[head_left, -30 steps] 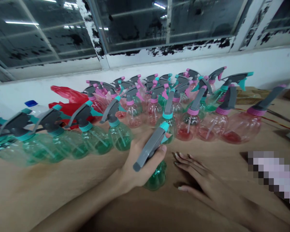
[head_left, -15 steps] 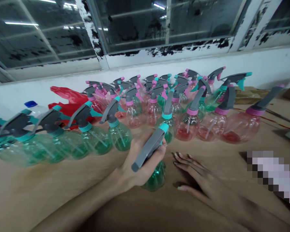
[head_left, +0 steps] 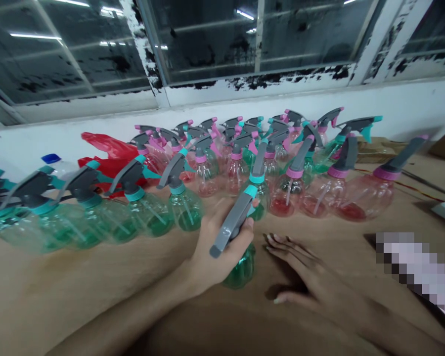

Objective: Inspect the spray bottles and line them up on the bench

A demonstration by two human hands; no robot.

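Observation:
My left hand (head_left: pixel 220 242) is wrapped round the neck of a green spray bottle (head_left: pixel 240 269) with a grey and turquoise trigger head, and the palm hides part of it. Green liquid shows low in the bottle, below my fingers. To the right, my right hand (head_left: pixel 307 272) rests on the table (head_left: pixel 133 291) with its fingers stretched out, holding nothing. Just beyond my left hand stands another green spray bottle (head_left: pixel 259 195). Pink-collared spray bottles (head_left: pixel 287 190) with red liquid stand to its right, and a green spray bottle (head_left: pixel 185 207) stands to its left.
Several more green spray bottles (head_left: pixel 85 222) line the left side. Behind them lie a red plastic bag (head_left: pixel 111 153) and a bottle with a blue cap (head_left: pixel 51 159). A brown package (head_left: pixel 381 148) sits at the back right, and a blurred-out pinkish object (head_left: pixel 419 272) lies at the right.
The trigger head of the spray bottle in my left hand has shifted slightly away from me and to the right. My right hand has stayed in nearly the same place.

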